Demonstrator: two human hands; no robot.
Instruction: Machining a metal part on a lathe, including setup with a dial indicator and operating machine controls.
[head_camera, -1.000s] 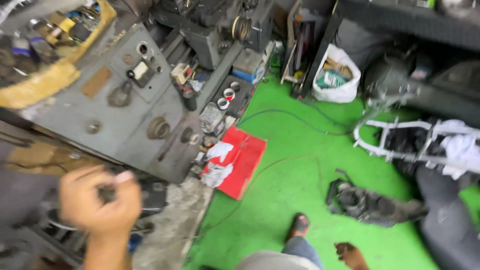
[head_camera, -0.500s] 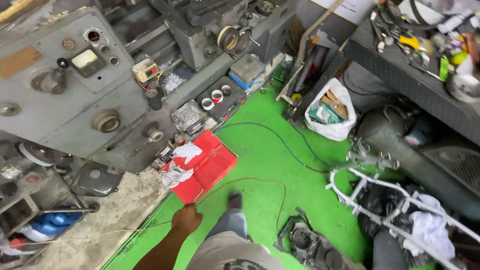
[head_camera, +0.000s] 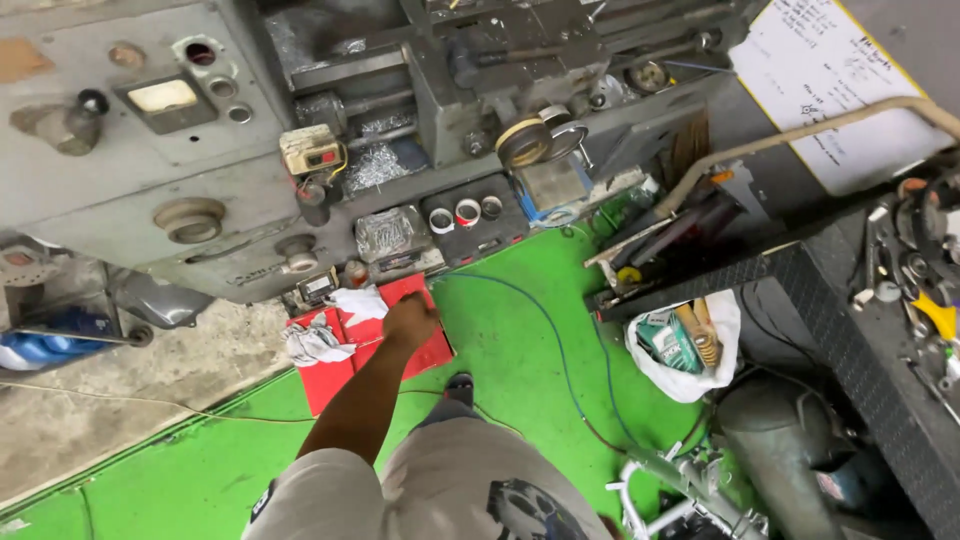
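My left hand (head_camera: 410, 320) hangs at the end of a straight arm, over the right part of a red metal tray (head_camera: 335, 385) lying on the green floor (head_camera: 520, 330). Its fingers look curled, and whether they hold anything is not visible. White rags (head_camera: 318, 340) lie crumpled on the tray's left half. The tray sits against the foot of a big grey machine (head_camera: 200, 150). My right hand is out of sight. My shoe (head_camera: 460, 385) stands just right of the tray.
A thin blue cable (head_camera: 560, 350) snakes across the floor. A white bag of tools (head_camera: 685, 345) leans beside a black workbench (head_camera: 850, 340) strewn with tools. Metal frame parts (head_camera: 690, 490) lie at the bottom right. Bare concrete (head_camera: 130, 400) borders the left.
My left hand dropped from the machine's front down to the red tray. The view swung right and closer to the floor.
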